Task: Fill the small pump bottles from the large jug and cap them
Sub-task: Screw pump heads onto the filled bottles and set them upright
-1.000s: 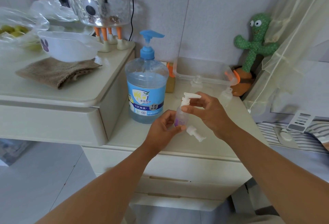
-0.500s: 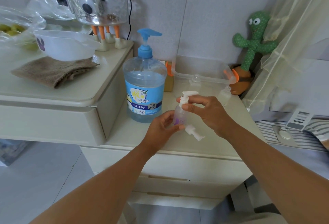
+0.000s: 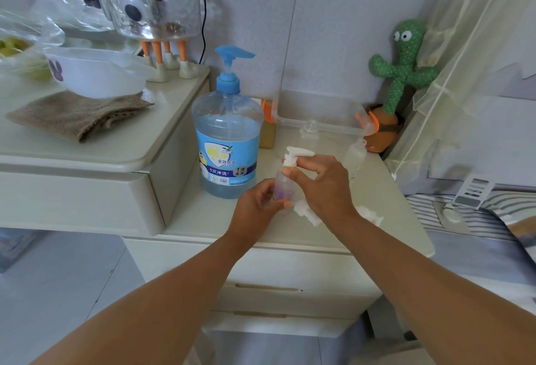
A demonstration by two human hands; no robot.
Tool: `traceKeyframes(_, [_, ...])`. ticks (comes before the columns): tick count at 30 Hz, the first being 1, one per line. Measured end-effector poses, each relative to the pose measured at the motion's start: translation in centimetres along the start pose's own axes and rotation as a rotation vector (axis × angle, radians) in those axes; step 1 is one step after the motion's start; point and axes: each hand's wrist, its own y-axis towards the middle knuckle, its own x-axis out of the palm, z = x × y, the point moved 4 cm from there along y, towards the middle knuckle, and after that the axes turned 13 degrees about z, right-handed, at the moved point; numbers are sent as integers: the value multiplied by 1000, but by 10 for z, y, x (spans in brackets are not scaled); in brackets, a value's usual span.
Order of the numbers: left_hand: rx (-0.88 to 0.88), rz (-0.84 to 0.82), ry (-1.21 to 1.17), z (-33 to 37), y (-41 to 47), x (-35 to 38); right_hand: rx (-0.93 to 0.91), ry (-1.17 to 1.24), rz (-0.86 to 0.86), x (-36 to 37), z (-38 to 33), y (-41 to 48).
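Hands both on one item. Left hand point(image 3: 256, 205) grips the lower body of the small pump bottle point(image 3: 282, 190). Right hand point(image 3: 324, 187) pinches the collar of the white pump head point(image 3: 295, 154) seated on its neck. The bottle is upright, low over the cabinet top point(image 3: 203, 219), just right of the large jug point(image 3: 229, 144) (can't tell if its base touches down).

Reads as the capping step. To do it well:
- turn the collar, not the nozzle
- start the thread square, dip tube straight down
- left hand only stops rotation; squeeze soft plastic and liquid likely comes up the neck
- stop at snug

Fill level in the held bottle isn't legible.

Further out: two loose pump heads point(image 3: 307, 213) lie on the top beside the right wrist. Two uncapped bottles point(image 3: 356, 152) stand behind, near a clear tub point(image 3: 319, 116), so more fills look pending. The jug has its blue pump fitted and looks over half full.
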Motion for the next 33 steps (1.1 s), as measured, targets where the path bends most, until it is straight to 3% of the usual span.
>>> traceKeyframes(3, [-8,-10,-16,2,-1,-1,29,52,10,-1,-5,-4])
traceKeyframes(8, [-17,-18,-22,6,-3,-2,103,138,-130,-4,-3,-1])
traceKeyframes(11, [-15,-18,-6,11,-5,-3,63,72,-230,-12,8,-2])
traceKeyframes(17, [-39,10,98,15,-3,-2,-16,-66,-162,-52,46,-1])
traceKeyframes(24, [79,33,244,40,4,16,26,-174,-140,-80,102,-5])
traceKeyframes(33, [185,51,337,65,11,66,74,-156,-183,-87,142,-7])
